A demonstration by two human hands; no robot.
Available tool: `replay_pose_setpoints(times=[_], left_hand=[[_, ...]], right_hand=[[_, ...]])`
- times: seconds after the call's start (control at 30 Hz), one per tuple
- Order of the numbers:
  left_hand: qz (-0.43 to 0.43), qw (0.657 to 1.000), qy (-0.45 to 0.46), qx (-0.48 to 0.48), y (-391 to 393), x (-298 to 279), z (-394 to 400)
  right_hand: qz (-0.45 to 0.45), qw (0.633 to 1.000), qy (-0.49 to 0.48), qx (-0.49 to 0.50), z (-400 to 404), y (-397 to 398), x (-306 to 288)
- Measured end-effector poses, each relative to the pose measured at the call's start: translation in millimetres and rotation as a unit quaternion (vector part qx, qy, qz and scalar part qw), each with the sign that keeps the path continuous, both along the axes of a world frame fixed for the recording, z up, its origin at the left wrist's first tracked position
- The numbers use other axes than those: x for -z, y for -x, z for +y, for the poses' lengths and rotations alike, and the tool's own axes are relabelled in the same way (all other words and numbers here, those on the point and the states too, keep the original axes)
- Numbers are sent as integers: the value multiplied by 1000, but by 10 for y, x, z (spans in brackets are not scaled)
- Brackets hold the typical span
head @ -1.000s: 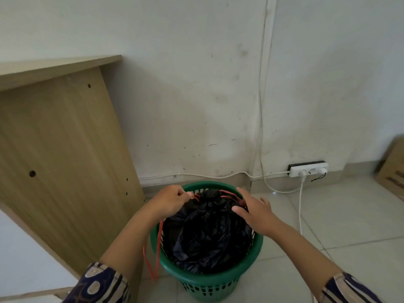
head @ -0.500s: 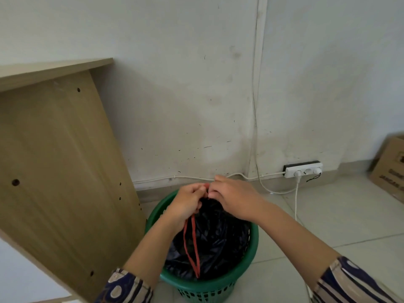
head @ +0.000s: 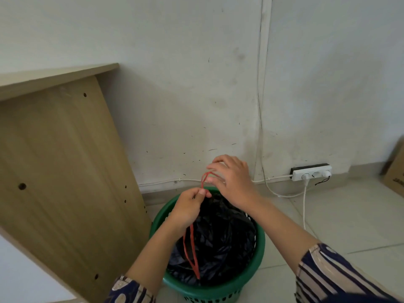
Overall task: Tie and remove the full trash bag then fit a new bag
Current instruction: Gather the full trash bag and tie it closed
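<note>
A green plastic basket stands on the floor by the wall, lined with a black trash bag gathered at the top. Its red drawstring hangs in a long loop down over the bag, and a short red loop rises above the basket. My left hand pinches the drawstring just over the basket's far rim. My right hand is a little higher, its fingertips holding the short red loop.
A wooden desk side panel stands close on the basket's left. A white power strip with cables lies at the wall's foot on the right. A cardboard box sits at the far right on the tiled floor.
Both hands came from the basket's rim to meet over the bag, drawing the red string up. Now my right hand has lifted a short loop above my left hand.
</note>
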State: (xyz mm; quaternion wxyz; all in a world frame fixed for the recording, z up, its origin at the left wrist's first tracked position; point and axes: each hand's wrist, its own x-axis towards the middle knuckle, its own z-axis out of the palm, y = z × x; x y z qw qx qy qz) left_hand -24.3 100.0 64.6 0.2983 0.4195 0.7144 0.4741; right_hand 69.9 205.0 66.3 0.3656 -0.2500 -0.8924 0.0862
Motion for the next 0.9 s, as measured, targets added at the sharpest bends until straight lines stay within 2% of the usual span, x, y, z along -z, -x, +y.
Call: replay_pose_setpoints(times=[0.07, 0.1, 0.17, 0.23, 0.3, 0.37, 0.5, 0.57, 0.8, 0.9], left_hand=[[-47, 999, 5, -18, 2, -6, -5], [-66, 998, 5, -21, 9, -6, -4], [-86, 996, 8, -20, 35, -11, -7], [-79, 997, 21, -14, 52, -20, -23], [-75, 997, 29, -14, 62, -50, -51], [-59, 998, 29, -10, 70, -87, -70], [33, 998, 57, -8, 105, -84, -67], [42, 997, 54, -28, 101, -35, -59], [56, 982, -69, -166, 22, 65, -11], [141, 973, -77, -167, -13, 58, -45]], right_hand=[[77, 997, -13, -12, -71, -25, 77], [85, 995, 16, -43, -123, -24, 110], [74, 981, 145, -104, -229, -9, 150], [48, 952, 274, -129, -274, 0, 171], [49, 923, 351, -149, -294, 23, 179], [58, 909, 381, -158, -299, 47, 181], [45, 927, 353, -117, -297, 65, 205], [39, 940, 323, -101, -295, 60, 227], [106, 966, 231, -40, -408, 111, 267], [111, 963, 241, -45, -391, 105, 276]])
